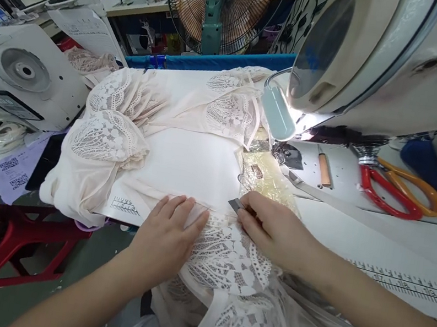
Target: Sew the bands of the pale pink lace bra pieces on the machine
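My left hand lies with its fingers stretched out flat on pale fabric at the table's front edge. My right hand is closed, pinching a small flat grey blade between thumb and fingers, just above the fabric's edge. Below both hands, a cream lace bra hangs over the edge towards me. More lace garments lie spread at the back of the table, beneath the sewing machine's lamp. A stack of lace bras is piled to the left. Clear yellowish tape covers the machine bed beyond my right hand.
A sewing machine head looms at upper right, with a lamp beneath. Red-handled scissors, orange-handled scissors and a wooden-handled tool lie right. A fan stands behind; a red stool is at left.
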Demonstrator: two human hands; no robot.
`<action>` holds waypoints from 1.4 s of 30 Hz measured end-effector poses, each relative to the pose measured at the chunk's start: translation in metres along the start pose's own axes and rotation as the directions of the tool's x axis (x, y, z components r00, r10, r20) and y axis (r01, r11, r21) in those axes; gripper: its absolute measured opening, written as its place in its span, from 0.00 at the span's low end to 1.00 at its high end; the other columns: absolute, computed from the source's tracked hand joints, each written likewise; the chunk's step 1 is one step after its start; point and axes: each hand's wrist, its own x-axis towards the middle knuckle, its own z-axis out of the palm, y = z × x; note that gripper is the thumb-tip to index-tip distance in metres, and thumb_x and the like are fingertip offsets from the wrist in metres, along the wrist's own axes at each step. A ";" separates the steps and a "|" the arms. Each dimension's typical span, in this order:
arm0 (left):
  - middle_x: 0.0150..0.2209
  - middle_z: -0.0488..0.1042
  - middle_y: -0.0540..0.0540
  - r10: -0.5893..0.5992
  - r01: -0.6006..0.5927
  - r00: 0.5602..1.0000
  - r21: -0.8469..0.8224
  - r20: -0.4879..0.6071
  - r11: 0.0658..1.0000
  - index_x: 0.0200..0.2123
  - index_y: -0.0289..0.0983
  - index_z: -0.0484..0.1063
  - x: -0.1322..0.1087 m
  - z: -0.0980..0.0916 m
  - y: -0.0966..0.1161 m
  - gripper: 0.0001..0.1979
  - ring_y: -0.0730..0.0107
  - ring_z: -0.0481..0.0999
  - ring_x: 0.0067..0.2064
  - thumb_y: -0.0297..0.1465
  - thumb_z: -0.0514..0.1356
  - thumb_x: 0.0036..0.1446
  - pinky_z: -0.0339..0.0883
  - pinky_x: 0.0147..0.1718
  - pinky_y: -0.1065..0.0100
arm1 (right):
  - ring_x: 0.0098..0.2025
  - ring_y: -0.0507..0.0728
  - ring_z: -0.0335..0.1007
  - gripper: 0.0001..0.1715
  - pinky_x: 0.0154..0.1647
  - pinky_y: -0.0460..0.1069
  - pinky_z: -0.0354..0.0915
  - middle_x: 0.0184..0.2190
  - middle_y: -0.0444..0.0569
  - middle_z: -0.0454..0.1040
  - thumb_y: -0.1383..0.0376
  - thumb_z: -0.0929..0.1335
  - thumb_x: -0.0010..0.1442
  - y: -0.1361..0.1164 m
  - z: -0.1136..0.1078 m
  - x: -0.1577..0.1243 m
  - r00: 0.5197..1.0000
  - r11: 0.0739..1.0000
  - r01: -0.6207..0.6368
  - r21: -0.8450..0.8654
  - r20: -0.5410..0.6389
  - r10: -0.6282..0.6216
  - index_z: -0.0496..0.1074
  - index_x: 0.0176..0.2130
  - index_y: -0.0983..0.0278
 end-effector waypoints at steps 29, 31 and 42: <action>0.48 0.60 0.37 -0.211 0.178 0.955 -0.166 -0.209 0.970 0.53 0.38 0.65 0.005 0.022 0.030 0.21 0.50 0.62 0.51 0.38 0.52 0.58 0.61 0.51 0.45 | 0.28 0.53 0.61 0.12 0.23 0.48 0.46 0.27 0.46 0.67 0.77 0.65 0.51 -0.020 0.006 0.026 0.916 0.779 0.400 -0.483 0.197 -0.349 0.71 0.35 0.65; 0.47 0.60 0.37 -0.203 0.172 0.956 -0.156 -0.210 0.973 0.54 0.38 0.65 0.006 0.021 0.029 0.21 0.50 0.62 0.51 0.38 0.52 0.58 0.61 0.50 0.45 | 0.27 0.53 0.61 0.10 0.23 0.48 0.46 0.26 0.46 0.67 0.76 0.65 0.52 -0.018 0.002 0.024 0.918 0.771 0.396 -0.498 0.217 -0.332 0.71 0.34 0.65; 0.48 0.60 0.37 -0.182 0.152 0.959 -0.145 -0.219 0.978 0.52 0.39 0.66 0.007 0.021 0.027 0.20 0.51 0.62 0.51 0.37 0.53 0.58 0.60 0.51 0.45 | 0.27 0.53 0.61 0.13 0.24 0.48 0.51 0.27 0.47 0.68 0.80 0.63 0.49 -0.012 -0.006 0.014 0.922 0.777 0.382 -0.500 0.151 -0.356 0.71 0.30 0.64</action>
